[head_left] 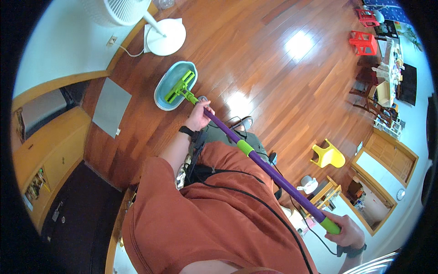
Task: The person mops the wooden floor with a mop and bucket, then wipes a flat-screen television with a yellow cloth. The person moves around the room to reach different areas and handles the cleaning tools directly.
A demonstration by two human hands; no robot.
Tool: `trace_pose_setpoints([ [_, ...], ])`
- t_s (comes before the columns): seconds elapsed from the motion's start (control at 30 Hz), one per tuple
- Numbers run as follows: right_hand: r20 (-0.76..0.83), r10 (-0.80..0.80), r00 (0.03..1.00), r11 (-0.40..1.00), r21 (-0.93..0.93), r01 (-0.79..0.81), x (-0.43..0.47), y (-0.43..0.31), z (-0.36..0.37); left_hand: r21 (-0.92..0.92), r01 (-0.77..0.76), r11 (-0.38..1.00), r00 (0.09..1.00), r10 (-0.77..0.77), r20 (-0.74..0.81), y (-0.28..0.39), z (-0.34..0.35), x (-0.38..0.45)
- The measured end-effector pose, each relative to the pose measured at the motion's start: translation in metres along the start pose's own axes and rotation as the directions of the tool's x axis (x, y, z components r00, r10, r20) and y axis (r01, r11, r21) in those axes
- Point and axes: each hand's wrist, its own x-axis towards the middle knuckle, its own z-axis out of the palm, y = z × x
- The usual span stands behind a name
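A mop with a purple pole (280,179) runs diagonally across my body. Around the lower pole, close above the mop head, my left hand (200,115) is closed, a dark band on its wrist. My right hand (345,227) grips the green end of the pole at the lower right. The green mop head (179,87) sits inside an oval blue basin (166,84) with a pale rim, on the wooden floor (219,65). Whether the basin holds water, I cannot tell.
A white standing fan (166,37) stands beyond the basin, its cord running to a wall outlet (112,41). A grey mat (112,108) lies left by a wooden cabinet (65,154). At right are a yellow stool (330,156) and red stools (364,42). Black cables (260,202) cross my body.
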Motion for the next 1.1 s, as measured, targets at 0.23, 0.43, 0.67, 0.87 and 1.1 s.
trace_pose_setpoints([
  [0.23, -0.131, -0.14, 0.981, 0.984, 0.091, 0.153, 0.008, 0.103, 0.002, 0.322, 0.139, 0.936, 0.984, -0.167, 0.06, -0.065, 0.086, -0.002],
  [0.43, -0.3, -0.344, 0.89, 0.9, 0.164, 0.403, 0.089, 0.237, 0.006, 0.854, -0.372, 0.363, 0.878, -0.16, 0.45, -0.17, 0.155, 0.06],
  [0.67, -0.471, -0.462, 0.751, 0.828, 0.073, 0.555, 0.232, 0.353, -0.037, 0.919, -0.19, 0.345, 0.973, -0.06, 0.224, -0.332, 0.269, 0.101],
  [0.87, -0.569, -0.404, 0.716, 0.771, 0.209, 0.601, 0.363, 0.416, -0.067, 0.977, -0.214, -0.027, 0.899, -0.396, 0.186, -0.407, 0.335, 0.08],
  [1.1, -0.441, -0.295, 0.848, 0.657, 0.55, 0.515, 0.378, 0.433, -0.077, 0.565, -0.547, -0.618, 0.813, -0.554, 0.182, -0.454, 0.389, 0.042],
])
